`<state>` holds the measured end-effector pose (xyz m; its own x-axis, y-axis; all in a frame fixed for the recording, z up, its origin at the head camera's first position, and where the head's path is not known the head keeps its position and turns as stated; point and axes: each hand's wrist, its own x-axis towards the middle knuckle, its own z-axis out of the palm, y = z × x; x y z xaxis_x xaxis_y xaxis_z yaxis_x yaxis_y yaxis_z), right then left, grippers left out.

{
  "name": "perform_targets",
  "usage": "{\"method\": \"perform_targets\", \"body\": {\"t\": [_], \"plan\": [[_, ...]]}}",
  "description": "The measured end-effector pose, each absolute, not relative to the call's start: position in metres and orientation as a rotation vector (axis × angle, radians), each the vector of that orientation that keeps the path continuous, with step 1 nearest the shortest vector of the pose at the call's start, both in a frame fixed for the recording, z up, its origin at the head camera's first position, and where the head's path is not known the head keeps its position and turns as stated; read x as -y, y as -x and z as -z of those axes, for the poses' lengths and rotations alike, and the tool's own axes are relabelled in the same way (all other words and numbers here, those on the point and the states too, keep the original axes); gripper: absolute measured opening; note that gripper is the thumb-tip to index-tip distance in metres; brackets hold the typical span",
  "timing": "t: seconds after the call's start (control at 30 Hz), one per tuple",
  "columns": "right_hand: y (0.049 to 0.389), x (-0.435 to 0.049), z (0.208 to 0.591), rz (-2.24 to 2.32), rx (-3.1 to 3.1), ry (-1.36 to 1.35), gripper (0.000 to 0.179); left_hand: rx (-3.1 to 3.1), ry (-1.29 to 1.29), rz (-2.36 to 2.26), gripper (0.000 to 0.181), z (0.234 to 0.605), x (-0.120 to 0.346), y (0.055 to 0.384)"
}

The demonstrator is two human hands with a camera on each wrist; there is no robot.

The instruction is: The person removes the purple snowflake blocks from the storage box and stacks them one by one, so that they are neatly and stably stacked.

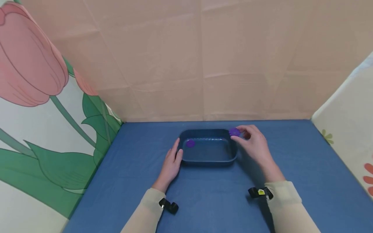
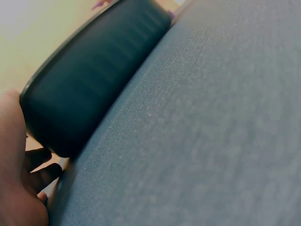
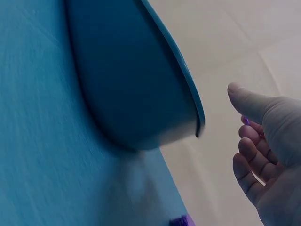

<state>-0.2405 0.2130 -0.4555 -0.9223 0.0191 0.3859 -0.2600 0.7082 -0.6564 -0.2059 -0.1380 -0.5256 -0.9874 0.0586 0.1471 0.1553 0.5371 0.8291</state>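
Note:
A dark blue rectangular dish (image 1: 208,162) stands on the blue cloth. Along its left side rests my left hand (image 1: 170,163), fingers fairly straight and touching the wall near the rim. In the left wrist view, fingertips (image 2: 44,174) lie by the dish's lower corner. At the back right corner my right hand (image 1: 256,144) pinches a small purple bumpy piece (image 1: 234,132) between thumb and fingers; its exact kind is unclear. A flat-looking purple round piece (image 1: 190,143) shows inside the dish, toward the left. The right wrist view mostly hides what the fingers hold.
Another purple bit (image 3: 183,220) shows at the bottom of the right wrist view, partly cut off. A beige cloth wall (image 1: 201,64) rises behind the table. A tulip-printed panel (image 1: 73,136) borders the left, and a pale flowered panel (image 1: 349,116) the right.

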Motion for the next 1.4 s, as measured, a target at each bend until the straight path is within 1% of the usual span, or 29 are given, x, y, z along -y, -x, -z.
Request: {"method": "perform_targets", "body": {"t": [0.37, 0.53, 0.7, 0.8, 1.07, 1.4], "plan": [[0.245, -0.249, 0.465, -1.041, 2.545, -0.050, 0.052, 2.674, 0.184, 1.450, 0.053, 0.525, 0.138, 0.205], [0.246, -0.263, 0.473, -1.054, 2.535, 0.005, 0.049, 2.670, 0.197, 1.457, 0.054, 0.524, 0.138, 0.205], [0.248, -0.275, 0.480, -1.059, 2.554, 0.025, 0.051, 2.666, 0.201, 1.453, 0.056, 0.523, 0.137, 0.206], [0.248, -0.281, 0.483, -1.067, 2.574, 0.040, 0.053, 2.669, 0.189, 1.445, 0.057, 0.523, 0.137, 0.206], [0.248, -0.294, 0.495, -1.059, 2.654, 0.111, 0.058, 2.681, 0.166, 1.425, 0.053, 0.525, 0.137, 0.208], [0.251, -0.299, 0.513, -1.065, 2.706, 0.082, 0.062, 2.684, 0.163, 1.423, 0.052, 0.524, 0.137, 0.207]]}}
